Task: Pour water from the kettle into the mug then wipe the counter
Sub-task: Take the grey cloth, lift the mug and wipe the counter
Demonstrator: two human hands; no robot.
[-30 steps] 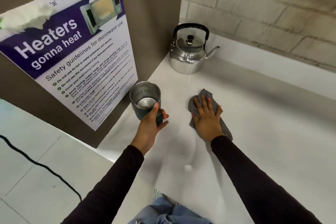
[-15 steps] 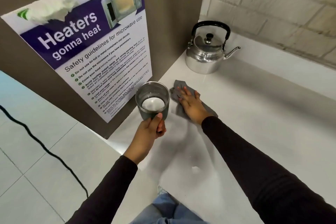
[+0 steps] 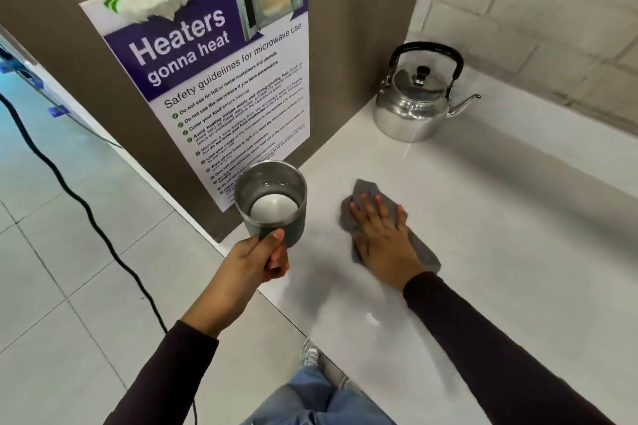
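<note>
My left hand (image 3: pixel 257 260) grips a grey metal mug (image 3: pixel 271 198) by its lower side and holds it lifted off the counter's left edge; water shows inside. My right hand (image 3: pixel 383 238) lies flat, fingers spread, pressing a grey cloth (image 3: pixel 362 191) onto the white counter (image 3: pixel 500 235). The cloth sticks out beyond the fingertips and behind the wrist. A shiny steel kettle (image 3: pixel 411 107) with a black handle stands upright in the far corner, spout pointing right, well away from both hands.
A brown panel with a microwave safety poster (image 3: pixel 221 79) rises along the counter's left side. A brick wall runs behind the kettle. A black cable (image 3: pixel 69 183) trails over the tiled floor on the left. A small wet spot (image 3: pixel 371 317) lies near the counter's front.
My right hand slid the cloth left toward the mug, then back right and nearer to me. My left hand kept the mug raised. The camera view shifted to the left.
</note>
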